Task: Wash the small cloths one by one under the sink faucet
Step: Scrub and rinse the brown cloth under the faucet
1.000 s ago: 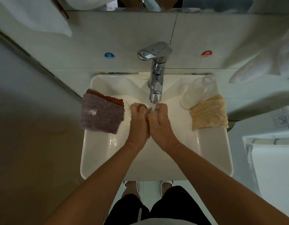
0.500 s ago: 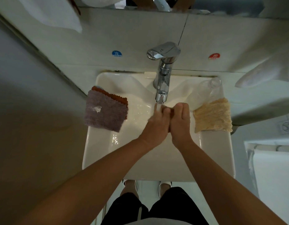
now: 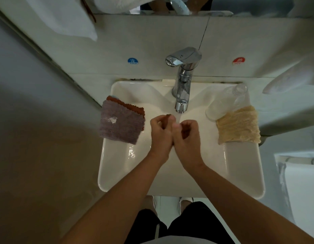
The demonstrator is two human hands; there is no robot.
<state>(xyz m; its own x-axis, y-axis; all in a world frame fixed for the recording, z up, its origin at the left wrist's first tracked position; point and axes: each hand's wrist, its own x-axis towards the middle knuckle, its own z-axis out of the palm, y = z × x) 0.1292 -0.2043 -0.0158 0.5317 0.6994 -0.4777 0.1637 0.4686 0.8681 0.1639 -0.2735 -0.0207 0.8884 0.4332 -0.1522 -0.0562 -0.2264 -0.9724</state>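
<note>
A white rectangular sink (image 3: 244,175) fills the middle of the view, set against a pale tiled wall (image 3: 117,41) with a strip of mirror (image 3: 249,6) along the top. From the back rim rises a chrome faucet (image 3: 182,80), its spout reaching forward over the basin; a thin stream of water (image 3: 179,117) drops from the spout tip. On the sink's left rim lies a folded purple-grey cloth (image 3: 121,125), stacked on a rust-orange cloth (image 3: 128,105) whose scalloped edge shows along the far side. On the right rim lies a cream cloth (image 3: 239,125), and just behind it, touching its far edge, stands a clear plastic bottle (image 3: 223,103), tilted toward the back corner. Both of the person's forearms reach in from below and meet in the basin right beneath the spout. The left hand (image 3: 160,134) and the right hand (image 3: 188,136) are pressed side by side, fingers curled inward, thumbs near each other. Between the curled fingers only small reddish-brown patches show; whether that is a small cloth or just shadow on the palms cannot be told, so what the hands have hold of is unclear. On the wall sit a blue cold sticker (image 3: 132,61) left of the faucet and a red hot sticker (image 3: 239,61) to its right
</note>
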